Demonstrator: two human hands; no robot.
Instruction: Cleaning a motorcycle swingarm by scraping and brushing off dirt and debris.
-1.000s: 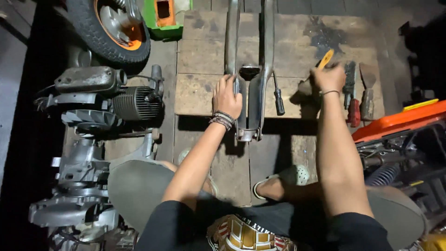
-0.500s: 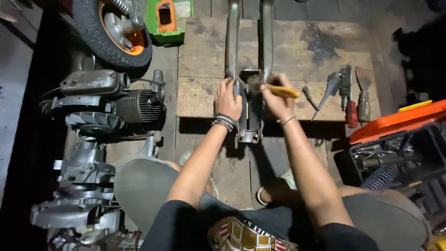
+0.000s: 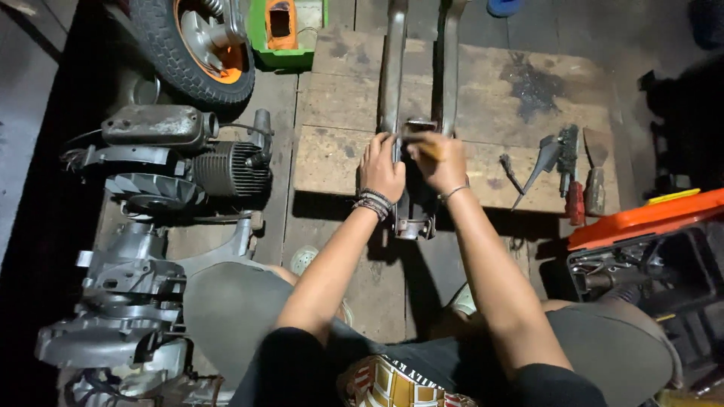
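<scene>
From the head view, my left hand (image 3: 382, 167) is closed around the metal fork (image 3: 414, 113) near the front edge of the wooden pallet (image 3: 332, 151). My right hand (image 3: 441, 160) pinches a yellow-handled brush (image 3: 422, 145) against the fork.

Low wooden bench (image 3: 339, 162) on the floor, metal fork part (image 3: 413, 113) lying across it, hand tools (image 3: 566, 169) scattered right.

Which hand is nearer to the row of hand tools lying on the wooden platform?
Right. The right hand sits at the metal fork part, a gap short of the hand tools; the left hand is beyond it, farther away.
</scene>
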